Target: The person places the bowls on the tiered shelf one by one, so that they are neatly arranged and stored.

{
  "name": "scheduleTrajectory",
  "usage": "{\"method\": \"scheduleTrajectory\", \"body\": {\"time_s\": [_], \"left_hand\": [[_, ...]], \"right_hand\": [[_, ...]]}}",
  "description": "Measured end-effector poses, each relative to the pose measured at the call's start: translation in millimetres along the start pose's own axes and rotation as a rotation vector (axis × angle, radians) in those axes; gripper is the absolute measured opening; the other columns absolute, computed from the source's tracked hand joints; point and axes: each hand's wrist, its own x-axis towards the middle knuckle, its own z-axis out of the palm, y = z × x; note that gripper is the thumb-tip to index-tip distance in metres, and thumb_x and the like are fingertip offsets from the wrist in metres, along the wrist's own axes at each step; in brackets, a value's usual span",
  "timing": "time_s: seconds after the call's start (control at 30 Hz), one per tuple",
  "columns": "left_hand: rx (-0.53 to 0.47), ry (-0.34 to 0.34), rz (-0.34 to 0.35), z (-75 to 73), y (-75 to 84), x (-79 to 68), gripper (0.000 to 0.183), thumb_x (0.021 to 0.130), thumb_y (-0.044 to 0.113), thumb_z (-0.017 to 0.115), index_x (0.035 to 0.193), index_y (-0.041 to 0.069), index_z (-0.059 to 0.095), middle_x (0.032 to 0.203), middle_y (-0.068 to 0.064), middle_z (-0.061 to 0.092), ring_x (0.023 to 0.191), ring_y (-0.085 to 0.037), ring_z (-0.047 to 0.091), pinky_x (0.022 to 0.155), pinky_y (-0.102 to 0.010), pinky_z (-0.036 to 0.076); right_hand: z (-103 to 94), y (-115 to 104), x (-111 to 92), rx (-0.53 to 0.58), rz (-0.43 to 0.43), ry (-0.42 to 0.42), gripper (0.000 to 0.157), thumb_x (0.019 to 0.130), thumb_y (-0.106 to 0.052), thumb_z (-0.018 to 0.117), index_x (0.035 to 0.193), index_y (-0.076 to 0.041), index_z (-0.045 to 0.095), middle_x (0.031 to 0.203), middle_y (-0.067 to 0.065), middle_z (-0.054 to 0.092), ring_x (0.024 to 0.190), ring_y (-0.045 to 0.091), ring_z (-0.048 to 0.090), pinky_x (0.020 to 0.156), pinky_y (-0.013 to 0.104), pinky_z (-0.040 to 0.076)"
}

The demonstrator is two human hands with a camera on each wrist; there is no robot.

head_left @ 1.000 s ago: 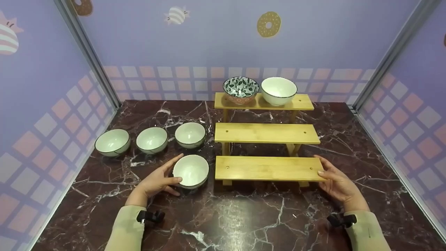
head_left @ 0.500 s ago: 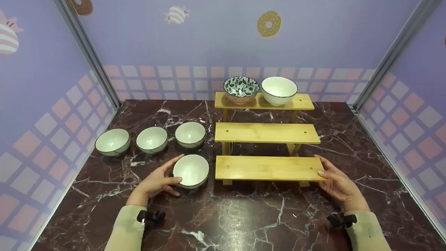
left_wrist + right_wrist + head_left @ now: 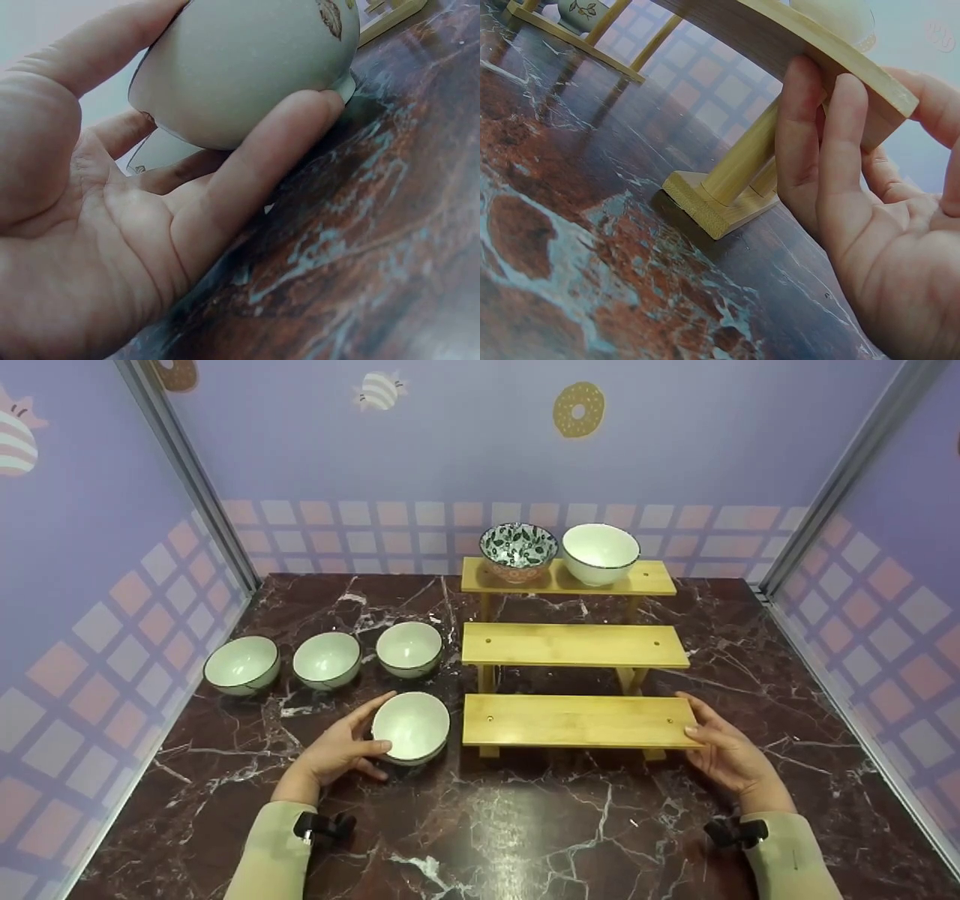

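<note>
My left hand [image 3: 341,748] holds a white bowl [image 3: 412,727] by its left side, thumb at the rim and fingers around the wall. In the left wrist view a brown leaf mark shows on that bowl's outside [image 3: 262,67]. On the right, my right hand [image 3: 726,754] grips the end of the lowest board [image 3: 577,721] of a three-step wooden rack. The right wrist view has its thumb over the board's edge [image 3: 840,45] and fingertips against the underside. A patterned bowl [image 3: 517,556] and a white bowl [image 3: 600,556] stand on the top board [image 3: 656,577].
Three white bowls stand left of the rack on the dark marble table [image 3: 525,825]: one far left [image 3: 241,666], one in the middle [image 3: 327,661], one nearer the rack [image 3: 409,649]. The middle board [image 3: 574,645] is bare wood. Purple walls [image 3: 465,450] enclose the table.
</note>
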Motion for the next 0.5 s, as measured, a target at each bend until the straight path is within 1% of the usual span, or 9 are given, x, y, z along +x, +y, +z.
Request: {"method": "scheduleTrajectory", "body": {"time_s": [0.17, 0.3, 0.5], "left_hand": [[-0.017, -0.001, 0.012, -0.6, 0.8, -0.1, 0.09, 0.095, -0.001, 0.066, 0.166, 0.015, 0.013, 0.171, -0.02, 0.008, 0.097, -0.026, 0.066, 0.067, -0.047, 0.068], [-0.03, -0.001, 0.025, -2.1, 2.9, -1.7, 0.092, 0.095, 0.0, 0.068, 0.166, 0.013, 0.012, 0.171, -0.02, 0.006, 0.095, -0.026, 0.066, 0.068, -0.049, 0.068], [-0.041, 0.008, 0.054, -4.1, 9.4, -5.8, 0.093, 0.093, 0.001, 0.071, 0.166, 0.014, 0.014, 0.171, -0.021, 0.008, 0.106, -0.029, 0.066, 0.069, -0.051, 0.068]], "right_hand": [[0.9, -0.6, -0.2, -0.02, 0.008, 0.036, 0.057, 0.107, 0.01, 0.022, 0.152, -0.022, 0.037, 0.129, 0.004, 0.065, 0.1, 0.016, 0.076, 0.082, 0.021, 0.065], [0.4, -0.4, 0.5, -0.015, 0.002, 0.039, 0.058, 0.106, 0.011, 0.023, 0.153, -0.021, 0.036, 0.13, 0.006, 0.065, 0.1, 0.018, 0.076, 0.083, 0.023, 0.066], [-0.9, 0.1, 0.4, 0.003, 0.0, 0.02, 0.058, 0.106, 0.011, 0.021, 0.152, -0.021, 0.037, 0.13, 0.006, 0.065, 0.101, 0.017, 0.075, 0.082, 0.022, 0.066]]}}
